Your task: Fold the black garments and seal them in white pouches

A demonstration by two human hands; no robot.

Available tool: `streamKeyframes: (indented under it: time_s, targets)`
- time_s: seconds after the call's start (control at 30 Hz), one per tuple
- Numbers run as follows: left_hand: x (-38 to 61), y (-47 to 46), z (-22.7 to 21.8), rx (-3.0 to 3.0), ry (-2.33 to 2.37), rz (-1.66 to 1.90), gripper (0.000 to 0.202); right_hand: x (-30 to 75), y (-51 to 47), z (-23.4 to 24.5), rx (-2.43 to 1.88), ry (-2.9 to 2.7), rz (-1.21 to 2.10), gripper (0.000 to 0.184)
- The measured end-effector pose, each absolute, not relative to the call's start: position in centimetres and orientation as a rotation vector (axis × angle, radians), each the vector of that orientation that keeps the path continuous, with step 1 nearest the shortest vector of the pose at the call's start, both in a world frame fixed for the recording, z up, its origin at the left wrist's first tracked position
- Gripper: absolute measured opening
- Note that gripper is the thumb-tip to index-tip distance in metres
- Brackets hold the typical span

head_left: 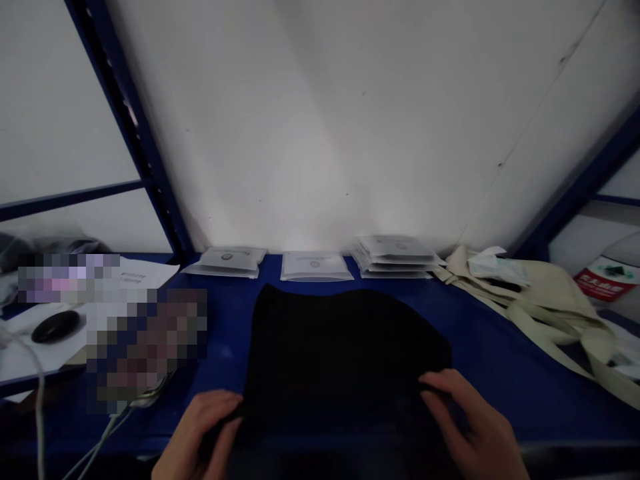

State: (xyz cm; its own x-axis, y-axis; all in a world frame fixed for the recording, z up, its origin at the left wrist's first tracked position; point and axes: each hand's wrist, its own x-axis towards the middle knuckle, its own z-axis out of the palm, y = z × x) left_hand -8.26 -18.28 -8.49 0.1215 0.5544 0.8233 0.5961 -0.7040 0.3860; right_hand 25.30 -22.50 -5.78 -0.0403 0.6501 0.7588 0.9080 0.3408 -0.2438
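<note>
A black cloth [340, 353] lies spread on the blue table [500, 347] in front of me. My left hand [200, 433] grips its near left edge, fingers curled round the fabric. My right hand [475, 427] pinches the cloth's near right edge, thumb and fingers pressed on it. Both hands are at the table's front edge.
Three stacks of clear plastic packets [230, 261] [314, 265] [395, 255] line the back wall. A cream tote bag [540, 293] lies at right. At left are papers [135, 273], a black mouse [55, 327] and white cables [100, 440]. Blue shelf posts [130, 127] stand on both sides.
</note>
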Motion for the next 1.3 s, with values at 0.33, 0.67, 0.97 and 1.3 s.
streamKeyframes:
  time_s: [0.33, 0.67, 0.97, 1.3]
  targets:
    - [-5.3, -8.0, 0.3, -2.327, -1.889, -1.655, 0.018, 25.5, -14.4, 2.6, -1.775, -1.729, 0.208, 0.018]
    - [-3.5, 1.4, -1.5, -2.499, -2.196, -0.633, 0.013, 27.6, -4.5, 0.8, -1.992, -1.654, 0.788, 0.018]
    - [-3.8, 2.0, -3.3, -2.495, -2.297, -0.606, 0.023, 30.1, -3.6, -1.2, -2.094, -1.676, 0.526, 0.013]
    - [-4.2, 2.3, -3.7, -2.497, -2.341, -0.655, 0.019, 35.1, -5.4, 0.1, -2.342, -1.688, 0.732, 0.032]
